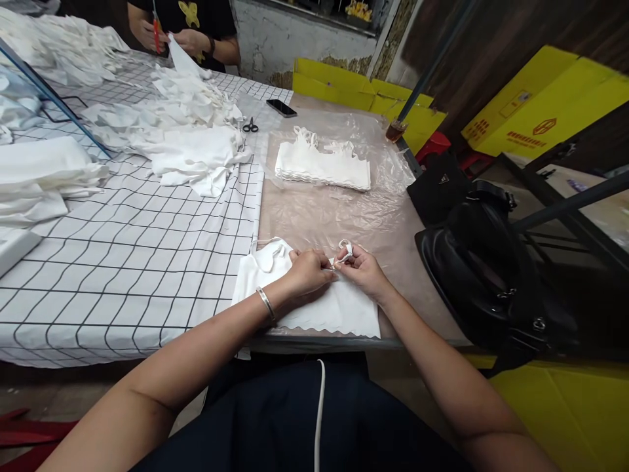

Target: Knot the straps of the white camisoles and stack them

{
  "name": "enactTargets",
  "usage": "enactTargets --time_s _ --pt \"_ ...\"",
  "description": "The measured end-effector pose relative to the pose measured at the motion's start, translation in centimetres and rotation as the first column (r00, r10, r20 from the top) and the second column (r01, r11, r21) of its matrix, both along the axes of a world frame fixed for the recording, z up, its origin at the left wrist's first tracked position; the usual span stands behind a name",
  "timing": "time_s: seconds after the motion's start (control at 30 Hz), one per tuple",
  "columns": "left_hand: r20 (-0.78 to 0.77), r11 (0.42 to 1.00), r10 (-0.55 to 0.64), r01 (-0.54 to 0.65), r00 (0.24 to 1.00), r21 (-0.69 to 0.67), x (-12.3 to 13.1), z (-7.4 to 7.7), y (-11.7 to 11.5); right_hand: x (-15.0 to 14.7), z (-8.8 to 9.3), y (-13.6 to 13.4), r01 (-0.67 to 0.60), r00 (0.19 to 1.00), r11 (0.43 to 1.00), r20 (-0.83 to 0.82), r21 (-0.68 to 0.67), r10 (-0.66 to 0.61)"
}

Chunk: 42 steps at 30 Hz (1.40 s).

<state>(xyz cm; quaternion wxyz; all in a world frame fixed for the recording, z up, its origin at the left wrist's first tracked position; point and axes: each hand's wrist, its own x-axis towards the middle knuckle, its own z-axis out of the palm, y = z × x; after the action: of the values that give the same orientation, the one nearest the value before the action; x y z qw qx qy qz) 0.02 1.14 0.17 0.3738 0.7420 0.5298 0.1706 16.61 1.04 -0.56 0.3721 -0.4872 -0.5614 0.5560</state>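
A white camisole top (324, 311) with thin straps lies flat at the table's front edge, its scalloped hem toward me. My left hand (310, 270) rests on it with fingers closed, pinching the fabric near the neckline. Fingers of my right hand (361, 267) are pinched round the looped right strap (345, 249), close to the left fingertips. A tiny dark or shiny bit shows between the two hands, too small to name. The other strap (268, 259) lies loose to the left.
Beyond my hands, a stack of white tops (322, 164) rests on clear plastic sheeting (339, 216). Small black scissors (250, 125) and a phone (282, 108) lie farther back. White garments (191, 151) are heaped left. A black bag (491, 275) sits right. Across, a person holds orange-handled scissors (157, 33).
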Motion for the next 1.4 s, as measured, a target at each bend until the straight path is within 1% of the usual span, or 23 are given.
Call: enactTargets --time_s 0.13,0.33,0.5,0.6,0.8,1.03,1.2,1.4 --pt "-0.014 1.0 0.021 -0.021 1.0 -0.005 0.0 0.2 0.0 0.1 0.1 0.0 -0.008 0.999 1.0 0.037 0.028 0.007" --pt "0.029 0.998 0.064 -0.063 0.998 -0.028 0.0 0.3 0.0 0.9 0.4 0.2 -0.009 0.995 1.0 0.097 0.016 0.007" --pt "0.03 0.999 0.053 -0.052 0.998 -0.015 0.0 0.1 -0.1 0.3 0.4 0.0 0.069 0.997 0.997 0.039 0.031 -0.07" --pt "0.013 0.999 0.038 -0.038 0.999 -0.012 0.0 0.2 -0.1 -0.3 0.3 -0.1 0.073 0.997 0.996 0.014 0.048 -0.074" --pt "-0.024 1.0 0.027 -0.028 0.999 -0.015 -0.1 0.4 -0.1 -0.9 -0.1 -0.5 0.08 0.996 0.996 -0.041 0.034 -0.079" --pt "-0.002 1.0 0.026 -0.026 1.0 -0.012 -0.1 0.2 0.0 -0.6 -0.4 -0.8 0.083 0.997 0.994 -0.014 0.07 -0.082" --pt "0.012 0.999 0.049 -0.049 0.999 -0.013 -0.1 0.1 -0.1 0.1 -0.4 -0.8 0.072 0.995 0.99 0.053 0.121 -0.078" --pt "0.024 0.998 0.061 -0.06 0.998 -0.011 0.0 0.0 -0.2 0.5 0.0 -0.8 -0.01 0.967 0.966 0.249 0.26 -0.057"
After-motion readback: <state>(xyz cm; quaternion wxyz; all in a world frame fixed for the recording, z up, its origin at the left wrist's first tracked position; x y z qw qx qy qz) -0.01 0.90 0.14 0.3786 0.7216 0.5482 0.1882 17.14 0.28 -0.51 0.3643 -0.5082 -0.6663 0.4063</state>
